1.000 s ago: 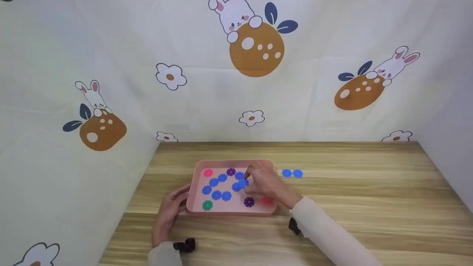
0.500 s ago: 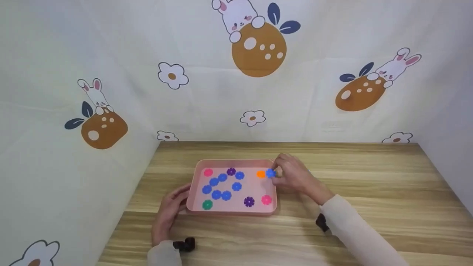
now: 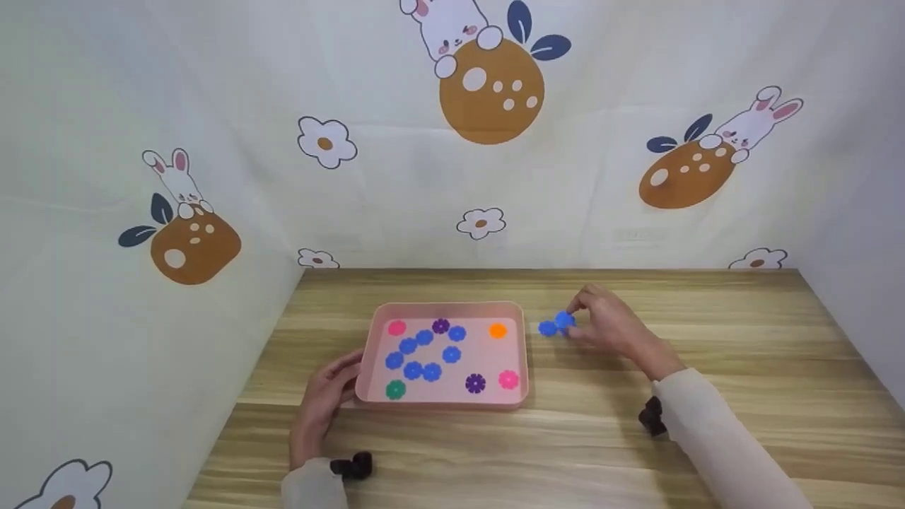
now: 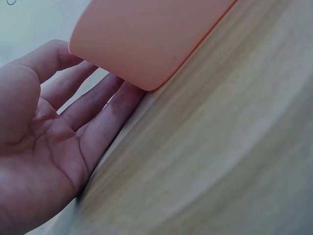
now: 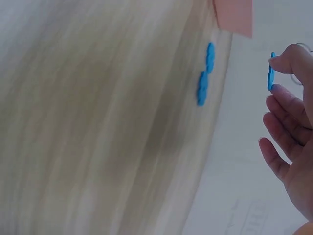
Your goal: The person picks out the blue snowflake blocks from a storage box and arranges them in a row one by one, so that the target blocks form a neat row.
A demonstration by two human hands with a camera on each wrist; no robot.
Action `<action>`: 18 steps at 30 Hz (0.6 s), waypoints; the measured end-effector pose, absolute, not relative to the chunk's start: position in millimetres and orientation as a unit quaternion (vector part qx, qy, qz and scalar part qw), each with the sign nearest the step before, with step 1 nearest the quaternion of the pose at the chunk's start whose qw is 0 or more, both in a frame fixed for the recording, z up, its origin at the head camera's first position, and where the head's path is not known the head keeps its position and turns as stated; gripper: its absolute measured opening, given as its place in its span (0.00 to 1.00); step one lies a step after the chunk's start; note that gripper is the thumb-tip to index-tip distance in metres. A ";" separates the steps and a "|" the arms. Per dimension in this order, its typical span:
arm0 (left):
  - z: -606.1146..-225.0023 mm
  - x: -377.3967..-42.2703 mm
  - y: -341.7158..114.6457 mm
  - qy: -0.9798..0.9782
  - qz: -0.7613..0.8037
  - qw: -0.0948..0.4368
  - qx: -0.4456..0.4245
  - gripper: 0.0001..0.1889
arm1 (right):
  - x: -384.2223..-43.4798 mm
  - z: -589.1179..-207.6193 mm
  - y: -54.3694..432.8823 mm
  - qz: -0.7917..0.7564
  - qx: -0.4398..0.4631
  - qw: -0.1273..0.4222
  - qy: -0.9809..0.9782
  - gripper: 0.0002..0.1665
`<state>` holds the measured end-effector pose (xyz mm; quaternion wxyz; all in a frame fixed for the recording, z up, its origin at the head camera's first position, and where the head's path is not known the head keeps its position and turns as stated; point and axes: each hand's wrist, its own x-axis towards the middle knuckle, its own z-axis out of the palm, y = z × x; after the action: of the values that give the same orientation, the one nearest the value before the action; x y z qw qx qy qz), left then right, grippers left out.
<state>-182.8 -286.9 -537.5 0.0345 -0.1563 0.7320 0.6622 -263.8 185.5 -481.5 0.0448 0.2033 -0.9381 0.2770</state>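
Observation:
My right hand [image 3: 614, 326] pinches a blue snowflake disc [image 5: 271, 71] between thumb and finger, edge-on in the right wrist view. It hovers over the table just right of the pink tray [image 3: 442, 404]. Below it two blue discs [image 5: 203, 88] lie end to end on the wood; in the head view the held one partly covers the right one. My left hand [image 4: 54, 132] rests against the tray's left side, its extended fingers reaching behind the wall with the tips hidden. Inside the tray lie several blue discs [image 3: 408, 346], plus pink, purple, green and one orange disc [image 3: 498, 331].
The wood-grain table [image 3: 565, 452] runs back to a pale curtain [image 3: 396, 198] printed with rabbits and flowers, which also rises along both sides. A black wrist camera [image 3: 353, 465] sits at the left cuff, and another [image 3: 652, 417] at the right.
My right hand has lifted a blue disc out of the tray and carried it right, over the two blue discs on the table. The orange disc is uncovered. My left hand stays put.

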 end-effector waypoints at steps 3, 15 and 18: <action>-537.9 -182.3 -287.3 0.733 0.660 0.037 -0.160 0.23 | -267.1 -490.5 195.7 0.282 0.196 0.040 -0.938 0.15; -535.8 -182.9 -288.2 0.727 0.668 0.040 -0.150 0.22 | -279.7 -505.7 218.1 0.292 0.160 -0.032 -0.942 0.18; -537.5 -181.6 -288.5 0.727 0.668 0.041 -0.153 0.21 | -280.8 -507.3 218.7 0.281 0.161 -0.039 -0.945 0.18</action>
<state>-181.6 -288.5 -537.5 0.0407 -0.1528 0.7270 0.6681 -280.8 218.7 -507.3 -0.0390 0.1614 -0.9454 0.2806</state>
